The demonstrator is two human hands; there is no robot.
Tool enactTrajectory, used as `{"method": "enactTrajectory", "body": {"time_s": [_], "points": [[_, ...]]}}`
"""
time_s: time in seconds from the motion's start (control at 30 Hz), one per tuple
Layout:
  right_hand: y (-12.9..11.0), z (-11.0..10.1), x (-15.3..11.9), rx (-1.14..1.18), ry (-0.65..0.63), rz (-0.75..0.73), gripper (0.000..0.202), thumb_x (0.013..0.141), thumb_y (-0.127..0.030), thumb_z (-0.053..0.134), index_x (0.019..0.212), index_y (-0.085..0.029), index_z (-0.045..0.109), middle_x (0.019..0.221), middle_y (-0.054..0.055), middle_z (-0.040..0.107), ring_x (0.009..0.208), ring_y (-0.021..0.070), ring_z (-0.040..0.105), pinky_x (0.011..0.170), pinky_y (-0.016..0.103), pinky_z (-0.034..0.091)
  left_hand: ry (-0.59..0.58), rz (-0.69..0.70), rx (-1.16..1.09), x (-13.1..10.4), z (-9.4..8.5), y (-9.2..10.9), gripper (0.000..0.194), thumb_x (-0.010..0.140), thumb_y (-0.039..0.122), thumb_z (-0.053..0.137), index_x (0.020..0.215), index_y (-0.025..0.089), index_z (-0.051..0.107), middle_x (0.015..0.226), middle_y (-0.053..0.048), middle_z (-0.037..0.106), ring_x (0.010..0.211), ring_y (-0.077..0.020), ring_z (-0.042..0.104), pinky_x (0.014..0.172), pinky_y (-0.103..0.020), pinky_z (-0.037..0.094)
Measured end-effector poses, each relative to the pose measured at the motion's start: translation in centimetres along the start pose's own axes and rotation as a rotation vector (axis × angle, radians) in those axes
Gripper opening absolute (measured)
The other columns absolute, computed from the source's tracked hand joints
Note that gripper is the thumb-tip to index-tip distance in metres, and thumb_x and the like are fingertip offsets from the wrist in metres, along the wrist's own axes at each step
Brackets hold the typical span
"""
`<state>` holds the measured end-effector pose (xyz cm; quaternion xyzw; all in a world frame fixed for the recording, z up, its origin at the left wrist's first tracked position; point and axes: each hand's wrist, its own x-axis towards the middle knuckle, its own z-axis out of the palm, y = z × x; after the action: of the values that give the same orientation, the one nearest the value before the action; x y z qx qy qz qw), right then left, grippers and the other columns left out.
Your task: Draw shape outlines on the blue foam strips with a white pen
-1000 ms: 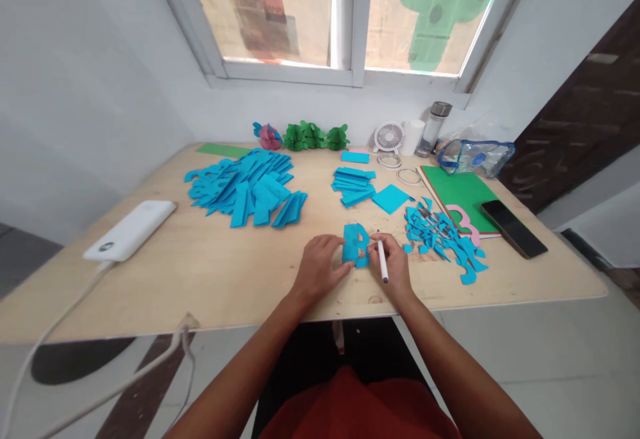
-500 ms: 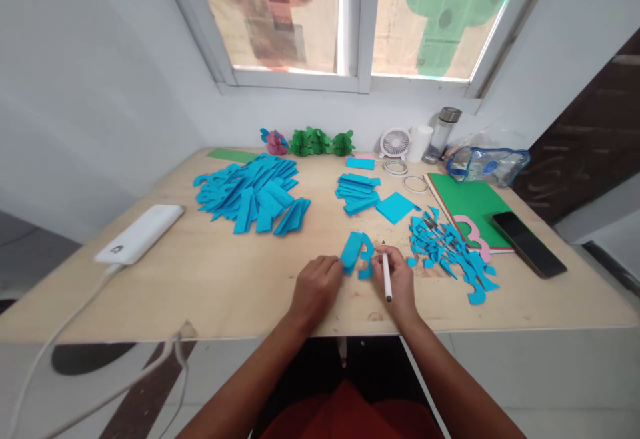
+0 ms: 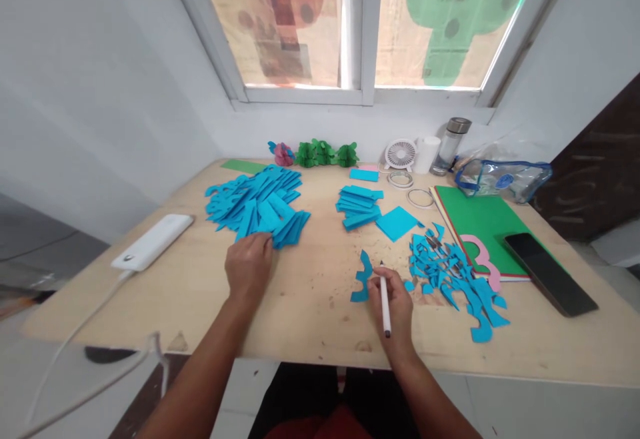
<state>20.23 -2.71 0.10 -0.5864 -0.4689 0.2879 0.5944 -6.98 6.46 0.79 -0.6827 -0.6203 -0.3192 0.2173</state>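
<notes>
My left hand (image 3: pixel 249 264) is closed at the front edge of the big pile of blue folded paper pieces (image 3: pixel 270 202); what its fingers pinch there, if anything, is too hidden to name. My right hand (image 3: pixel 393 305) holds a white marker (image 3: pixel 385 305), its dark ends pointing away from me and back towards me. Beside its fingertips a scalloped blue paper cutout (image 3: pixel 363 277) lies on the table. A smaller stack of blue strips (image 3: pixel 357 207) and a blue square (image 3: pixel 397 223) sit farther back. Blue scraps (image 3: pixel 440 259) are heaped right of my right hand.
On the right are a green sheet stack (image 3: pixel 480 225), a pink cutout (image 3: pixel 480 259) and a black phone (image 3: pixel 549 272). A white power bank (image 3: pixel 153 242) with its cable lies left. Behind stand paper flowers (image 3: pixel 323 152), a small fan (image 3: pixel 401 154), a bottle (image 3: pixel 451 145) and a pouch (image 3: pixel 505 179).
My left hand has moved left to the big pile, and the blue folded strip it touched is no longer beside the scalloped cutout. My right hand keeps the marker. The view has shifted slightly.
</notes>
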Motion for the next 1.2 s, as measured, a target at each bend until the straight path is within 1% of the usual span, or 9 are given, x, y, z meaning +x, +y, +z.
{"method": "enactTrajectory", "body": {"time_s": [0.1, 0.2, 0.23, 0.43, 0.73, 0.97, 1.1, 1.17, 1.2], "points": [[0.1, 0.0, 0.0, -0.003, 0.012, 0.036, 0.020, 0.080, -0.032, 0.063, 0.095, -0.020, 0.067, 0.074, 0.003, 0.070, 0.065, 0.0173, 0.065, 0.063, 0.028, 0.054, -0.004, -0.019, 0.024, -1.2, 0.7, 0.1, 0.023, 0.091, 0.019, 0.044, 0.098, 0.017, 0.066, 0.097, -0.012, 0.072, 0.089, -0.0283, 0.066, 0.075, -0.039, 0.046], [0.0, 0.0, 0.0, 0.002, 0.053, 0.076, 0.019, 0.077, -0.034, 0.063, 0.090, -0.020, 0.068, 0.071, 0.002, 0.069, 0.061, 0.0174, 0.065, 0.060, 0.027, 0.054, -0.021, -0.020, 0.035, -2.2, 0.7, 0.5, 0.023, 0.091, 0.019, 0.045, 0.103, 0.017, 0.065, 0.102, -0.013, 0.071, 0.095, -0.0288, 0.065, 0.081, -0.040, 0.047], [-0.1, -0.1, 0.0, 0.012, 0.025, 0.085, 0.018, 0.077, -0.034, 0.063, 0.088, -0.021, 0.068, 0.071, 0.002, 0.069, 0.062, 0.0178, 0.066, 0.060, 0.027, 0.054, -0.034, -0.010, 0.032, -2.3, 0.6, 0.6, 0.024, 0.091, 0.019, 0.045, 0.105, 0.016, 0.064, 0.103, -0.014, 0.071, 0.098, -0.0297, 0.065, 0.084, -0.042, 0.048], [-0.5, -0.4, -0.1, 0.076, -0.023, 0.124, 0.017, 0.076, -0.036, 0.067, 0.086, -0.021, 0.069, 0.072, 0.004, 0.071, 0.064, 0.0193, 0.069, 0.061, 0.028, 0.056, -0.080, 0.037, 0.011, -2.2, 0.3, 0.5, 0.024, 0.091, 0.020, 0.048, 0.110, 0.017, 0.063, 0.108, -0.014, 0.070, 0.104, -0.0308, 0.064, 0.092, -0.047, 0.049], [-0.2, -0.7, -1.5, 0.145, -0.070, 0.187, 0.021, 0.080, -0.037, 0.069, 0.097, -0.023, 0.068, 0.076, 0.004, 0.070, 0.068, 0.0189, 0.068, 0.063, 0.027, 0.056, -0.096, 0.035, 0.015, -2.1, 0.3, 0.9, 0.021, 0.091, 0.021, 0.047, 0.104, 0.018, 0.063, 0.103, -0.013, 0.072, 0.106, -0.0289, 0.064, 0.094, -0.046, 0.048], [-0.9, -0.3, -1.8, 0.196, -0.038, 0.241, 0.023, 0.078, -0.037, 0.069, 0.098, -0.025, 0.068, 0.074, 0.001, 0.067, 0.064, 0.0163, 0.064, 0.060, 0.024, 0.055, -0.045, 0.132, -0.016, -2.1, -0.4, 1.2, 0.018, 0.091, 0.018, 0.051, 0.105, 0.019, 0.062, 0.103, -0.012, 0.073, 0.105, -0.0277, 0.066, 0.096, -0.046, 0.049], [-0.6, 0.0, -1.8, 0.215, -0.020, 0.230, 0.023, 0.079, -0.038, 0.069, 0.098, -0.024, 0.068, 0.072, 0.001, 0.066, 0.061, 0.0164, 0.063, 0.057, 0.024, 0.054, -0.002, 0.136, -0.128, -1.4, 0.2, 3.2, 0.020, 0.092, 0.017, 0.049, 0.109, 0.020, 0.061, 0.108, -0.010, 0.071, 0.110, -0.0257, 0.064, 0.099, -0.045, 0.047], [-0.3, 0.1, -1.7, 0.225, -0.028, 0.214, 0.023, 0.080, -0.038, 0.069, 0.098, -0.023, 0.068, 0.071, 0.001, 0.065, 0.059, 0.0156, 0.062, 0.055, 0.024, 0.053, -0.085, 0.166, -0.221, -0.3, 1.2, 5.1, 0.020, 0.093, 0.019, 0.049, 0.108, 0.019, 0.062, 0.110, -0.011, 0.070, 0.112, -0.0257, 0.063, 0.098, -0.043, 0.048], [-0.1, 0.2, -1.7, 0.227, -0.038, 0.200, 0.023, 0.080, -0.038, 0.069, 0.098, -0.023, 0.068, 0.071, 0.001, 0.065, 0.059, 0.0155, 0.062, 0.055, 0.024, 0.053, -0.169, 0.188, -0.244, 0.4, 1.8, 6.1, 0.021, 0.093, 0.019, 0.048, 0.108, 0.019, 0.063, 0.111, -0.011, 0.070, 0.113, -0.0262, 0.062, 0.098, -0.043, 0.048]]}}
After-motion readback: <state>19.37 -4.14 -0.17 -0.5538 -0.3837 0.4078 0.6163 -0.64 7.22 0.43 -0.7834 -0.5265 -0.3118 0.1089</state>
